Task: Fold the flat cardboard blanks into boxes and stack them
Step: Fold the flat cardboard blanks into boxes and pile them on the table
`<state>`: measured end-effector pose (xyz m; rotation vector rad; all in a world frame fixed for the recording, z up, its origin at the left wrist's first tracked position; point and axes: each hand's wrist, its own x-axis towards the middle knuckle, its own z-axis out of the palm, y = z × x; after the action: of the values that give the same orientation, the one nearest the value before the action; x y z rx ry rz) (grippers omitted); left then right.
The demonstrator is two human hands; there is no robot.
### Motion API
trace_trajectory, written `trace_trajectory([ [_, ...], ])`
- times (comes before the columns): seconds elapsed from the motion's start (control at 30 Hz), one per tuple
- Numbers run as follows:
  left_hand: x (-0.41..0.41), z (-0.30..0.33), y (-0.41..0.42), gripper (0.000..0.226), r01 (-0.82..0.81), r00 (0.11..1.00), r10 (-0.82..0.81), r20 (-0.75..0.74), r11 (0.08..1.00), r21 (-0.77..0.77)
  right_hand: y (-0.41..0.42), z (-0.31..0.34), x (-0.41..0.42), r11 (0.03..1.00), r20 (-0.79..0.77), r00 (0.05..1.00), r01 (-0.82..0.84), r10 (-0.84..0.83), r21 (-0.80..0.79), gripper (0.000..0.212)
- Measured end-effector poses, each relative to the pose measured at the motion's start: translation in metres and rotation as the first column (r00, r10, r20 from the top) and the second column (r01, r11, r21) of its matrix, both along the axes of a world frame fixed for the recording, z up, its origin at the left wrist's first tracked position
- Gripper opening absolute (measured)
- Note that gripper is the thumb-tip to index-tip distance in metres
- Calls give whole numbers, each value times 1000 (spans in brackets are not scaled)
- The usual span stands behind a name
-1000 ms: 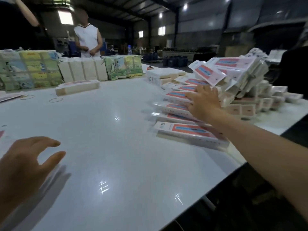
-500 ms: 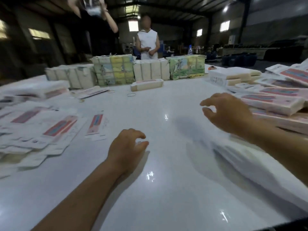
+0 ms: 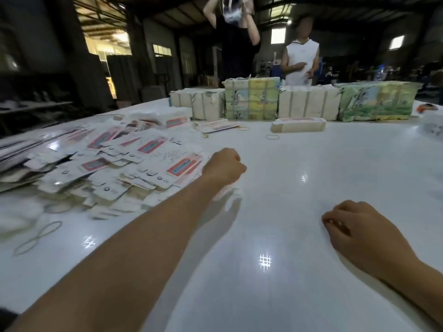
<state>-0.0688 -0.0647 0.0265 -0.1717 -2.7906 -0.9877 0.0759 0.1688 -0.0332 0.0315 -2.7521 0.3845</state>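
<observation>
A heap of blanks [image 3: 124,164] toward the table's [image 3: 311,212] left edge remains unfolded; one folded box [image 3: 298,124] lies near the far edge, before wrapped bundles [image 3: 309,105]. The left hand [image 3: 223,168] is fisted at the heap's near-right fringe (whether it pinches a blank, I cannot tell). The right hand [image 3: 359,233] rests loosely curled, empty. The table is glossy white, in a dim warehouse.

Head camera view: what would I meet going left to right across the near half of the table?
Rubber band → pile of flat blanks → left hand at the pile's edge → bare white table → right hand.
</observation>
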Motion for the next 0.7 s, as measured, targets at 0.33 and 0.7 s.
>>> trace_trajectory([
  [0.33, -89, -7, -141, 114, -275, 841, 504, 197, 712, -646, 0, -3, -9, 1000, -73, 997, -28, 27, -10, 10],
  [0.7, -55, 9, -82, 36, -133, 991, 135, 6, 980, -150, -2, 0, -11, 999, 0, 999, -32, 32, -19, 15],
])
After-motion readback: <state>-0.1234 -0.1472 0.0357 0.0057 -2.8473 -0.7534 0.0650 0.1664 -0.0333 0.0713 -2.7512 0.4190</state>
